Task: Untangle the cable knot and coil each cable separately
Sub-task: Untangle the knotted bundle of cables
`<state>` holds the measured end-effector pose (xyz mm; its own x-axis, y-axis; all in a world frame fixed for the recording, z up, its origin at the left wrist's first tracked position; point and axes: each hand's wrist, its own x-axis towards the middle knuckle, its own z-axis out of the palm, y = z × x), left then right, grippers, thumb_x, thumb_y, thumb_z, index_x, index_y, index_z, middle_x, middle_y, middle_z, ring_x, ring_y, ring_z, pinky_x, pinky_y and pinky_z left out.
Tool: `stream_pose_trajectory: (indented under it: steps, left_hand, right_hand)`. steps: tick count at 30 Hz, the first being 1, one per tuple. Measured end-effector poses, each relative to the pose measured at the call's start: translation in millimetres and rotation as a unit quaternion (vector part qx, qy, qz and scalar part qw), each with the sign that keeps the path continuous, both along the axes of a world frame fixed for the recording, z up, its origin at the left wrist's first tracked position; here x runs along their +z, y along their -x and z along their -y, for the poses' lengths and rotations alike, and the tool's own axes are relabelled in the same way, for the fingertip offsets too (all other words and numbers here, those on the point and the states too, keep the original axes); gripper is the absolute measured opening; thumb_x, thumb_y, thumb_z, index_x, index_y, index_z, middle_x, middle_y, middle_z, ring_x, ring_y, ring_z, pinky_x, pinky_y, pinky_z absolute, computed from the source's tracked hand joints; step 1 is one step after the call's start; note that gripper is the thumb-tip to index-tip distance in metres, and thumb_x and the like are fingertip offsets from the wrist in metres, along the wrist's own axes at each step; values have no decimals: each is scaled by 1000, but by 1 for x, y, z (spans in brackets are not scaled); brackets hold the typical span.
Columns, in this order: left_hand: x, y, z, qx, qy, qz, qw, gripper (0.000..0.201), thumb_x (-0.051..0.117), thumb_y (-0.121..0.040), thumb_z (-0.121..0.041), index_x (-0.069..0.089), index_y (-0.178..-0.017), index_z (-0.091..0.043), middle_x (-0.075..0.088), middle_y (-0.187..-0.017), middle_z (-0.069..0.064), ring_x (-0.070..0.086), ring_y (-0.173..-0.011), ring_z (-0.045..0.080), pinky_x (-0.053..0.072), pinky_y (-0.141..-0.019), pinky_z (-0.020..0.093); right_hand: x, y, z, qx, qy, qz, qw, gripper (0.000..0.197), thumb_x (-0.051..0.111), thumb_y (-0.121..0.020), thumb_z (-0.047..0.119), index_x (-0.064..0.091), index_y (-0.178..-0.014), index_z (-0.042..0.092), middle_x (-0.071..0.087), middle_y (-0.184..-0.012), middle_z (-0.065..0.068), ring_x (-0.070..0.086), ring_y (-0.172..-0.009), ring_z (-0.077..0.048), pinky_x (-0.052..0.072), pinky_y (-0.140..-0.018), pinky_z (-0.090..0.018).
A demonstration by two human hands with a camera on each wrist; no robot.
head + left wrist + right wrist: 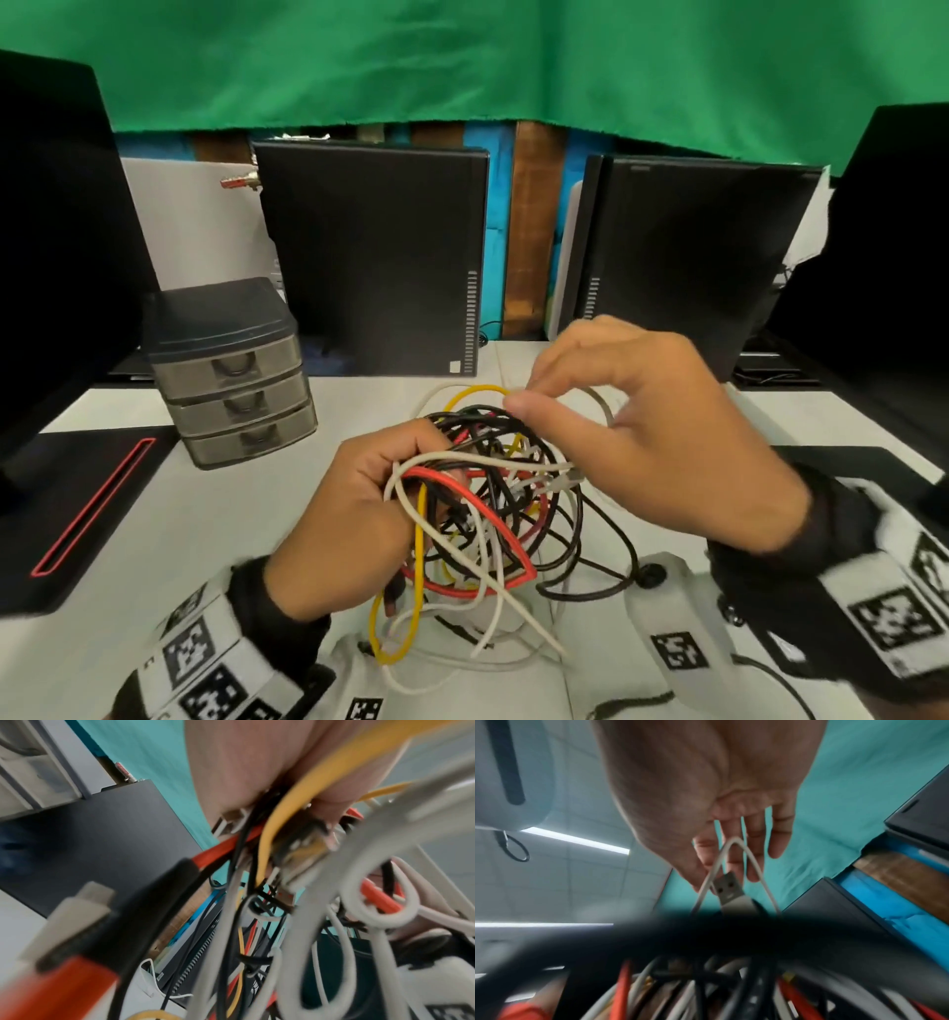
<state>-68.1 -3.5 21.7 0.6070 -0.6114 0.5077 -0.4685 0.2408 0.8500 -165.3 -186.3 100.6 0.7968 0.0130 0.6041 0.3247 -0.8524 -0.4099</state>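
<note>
head: cable knot (488,503) held above the tabletop (215,514); left hand (359,514) clamps its left side, right hand (642,437) pinches a white cable (598,406) at the top.
left wrist: fingers (331,787) curled into the tangle.
right wrist: white cable loop, USB plug (727,886) just below the fingertips; long axis runs down into the knot.

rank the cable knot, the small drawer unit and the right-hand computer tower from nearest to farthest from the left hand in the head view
1. cable knot: gripped in the left hand itself.
2. drawer unit: on the table, up and to the left.
3. right-hand computer tower: far right, behind the right hand.
</note>
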Motion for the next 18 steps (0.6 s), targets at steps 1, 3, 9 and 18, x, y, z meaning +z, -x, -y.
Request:
stream_pose_trajectory:
  steps: [1,3,9,18]
  left_hand:
    - [1,1,0,1,2,11,1000,43,56,-71,13,68,-66,-28,62,-62,-12,56,-57,1,46,-54,13]
    - [0,2,1,9,-1,34,999,40,57,-70,15,67,-67,-24,64,-63,-11,56,-60,0,45,-58,13]
    - [3,6,0,27,-1,45,999,41,58,-73,10,68,-67,-29,67,-68,-17,60,-66,-3,45,-65,10]
    - [-5,3,-2,71,-34,103,992,48,69,-78,19,74,-81,-29,72,-80,-2,68,-75,21,57,-67,39]
  right_hand:
    - [2,-2,-2,-7,16,-21,1000,26,64,-86,47,76,-77,26,65,-81,14,63,-86,-10,50,-75,-32]
    - [5,-6,-7,-12,30,-53,998,26,63,-84,51,74,-79,28,64,-81,14,61,-87,-8,50,-73,-27]
    - [9,-18,-8,6,18,-147,989,13,65,-92,38,73,-87,30,65,-75,14,58,-75,-8,50,-67,-23]
    - [17,-16,2,75,-155,-263,949,19,64,-94,22,77,-86,11,75,-76,0,67,-69,-6,53,-66,-17]
